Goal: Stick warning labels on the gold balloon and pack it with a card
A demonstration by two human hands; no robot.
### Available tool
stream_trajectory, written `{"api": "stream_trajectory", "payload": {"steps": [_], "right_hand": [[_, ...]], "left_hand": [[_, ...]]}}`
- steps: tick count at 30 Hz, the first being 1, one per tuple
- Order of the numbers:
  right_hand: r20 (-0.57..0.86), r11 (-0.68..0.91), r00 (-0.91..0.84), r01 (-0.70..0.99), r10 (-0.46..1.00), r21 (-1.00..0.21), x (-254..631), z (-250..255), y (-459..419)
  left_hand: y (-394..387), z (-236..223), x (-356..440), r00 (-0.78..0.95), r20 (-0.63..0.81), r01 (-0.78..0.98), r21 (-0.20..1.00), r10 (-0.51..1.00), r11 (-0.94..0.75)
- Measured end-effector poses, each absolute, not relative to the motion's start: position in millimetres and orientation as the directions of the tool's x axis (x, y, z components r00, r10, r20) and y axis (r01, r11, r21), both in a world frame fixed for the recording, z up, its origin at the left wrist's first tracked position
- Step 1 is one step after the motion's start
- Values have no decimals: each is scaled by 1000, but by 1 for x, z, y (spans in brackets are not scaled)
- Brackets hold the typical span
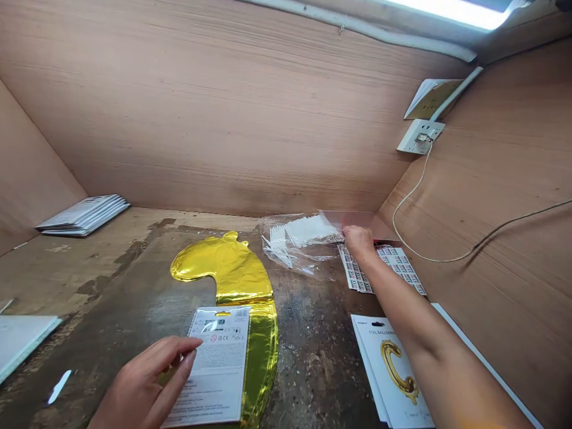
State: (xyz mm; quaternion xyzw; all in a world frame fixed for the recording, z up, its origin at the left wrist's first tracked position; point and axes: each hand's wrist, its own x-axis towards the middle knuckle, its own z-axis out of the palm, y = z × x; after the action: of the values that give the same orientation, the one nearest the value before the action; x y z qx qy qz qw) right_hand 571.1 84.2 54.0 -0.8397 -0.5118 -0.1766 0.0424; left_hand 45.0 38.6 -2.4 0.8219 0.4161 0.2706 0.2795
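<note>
A flat gold foil balloon (236, 274) lies in the middle of the worn wooden table. A white printed card (214, 369) rests on its lower part. My left hand (147, 381) lies on the card's left edge, fingers stretched out. My right hand (358, 239) reaches far right to a clear plastic bag of white straws (304, 235), fingers curled at the bag's right end. Whether they grip a straw is hidden. Under that wrist lies a sheet of small stickers (393, 265).
A stack of white cards showing a gold letter C (393, 369) sits at the near right. More white sheets lie at the far left (84, 214) and the near left (20, 339). Wooden walls enclose the table; a socket (420, 136) and cable hang on the right wall.
</note>
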Motion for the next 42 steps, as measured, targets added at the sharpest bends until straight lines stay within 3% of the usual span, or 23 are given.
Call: {"api": "stream_trajectory", "payload": {"steps": [3,5,8,10,13,17,21,23,24,25,27,29,34,38,42], "right_hand": [[447,-526,458,850,768,32,573,65,84],[545,-532,457,846,703,-22,566,78,79],[658,-473,393,879,642,-63,541,94,55],[698,-402,326,914,637,-60,514,96,27],[700,-121,116,992,705,-42,467,81,-29],[565,210,-135,975,814,-69,423,45,-97],[564,233,-115,962,818,-142,417,22,-136],[487,169,-45,962,872,-214,423,15,-147],[434,127,-12,963,901,-238,427,13,-151],[380,85,15,966,925,-244,431,10,-154],[305,3,65,976,950,-218,441,7,-160],[304,-79,129,982,944,-174,454,10,-160],[447,-403,452,892,772,-207,503,48,-123],[480,-503,536,839,694,-209,553,77,-49],[425,-584,591,795,686,-163,601,83,30]], "left_hand": [[38,8,57,506,159,488,757,848,-434],[37,20,69,515,20,449,845,857,-289],[40,37,93,570,-261,276,954,779,117],[47,46,108,653,-347,75,914,673,399],[64,52,128,716,-378,-95,780,586,619],[87,46,151,683,-438,-105,733,585,672],[86,33,173,638,-509,157,821,578,549],[75,28,180,680,-401,288,916,614,280],[68,27,183,729,-285,319,946,622,60],[60,26,185,791,-153,320,929,593,-187],[44,22,187,908,35,246,763,418,-598],[31,16,189,968,45,174,595,249,-785],[16,-1,196,987,11,139,444,161,-885],[13,-6,201,991,23,105,456,130,-884],[11,-9,202,989,19,120,494,148,-861]]}}
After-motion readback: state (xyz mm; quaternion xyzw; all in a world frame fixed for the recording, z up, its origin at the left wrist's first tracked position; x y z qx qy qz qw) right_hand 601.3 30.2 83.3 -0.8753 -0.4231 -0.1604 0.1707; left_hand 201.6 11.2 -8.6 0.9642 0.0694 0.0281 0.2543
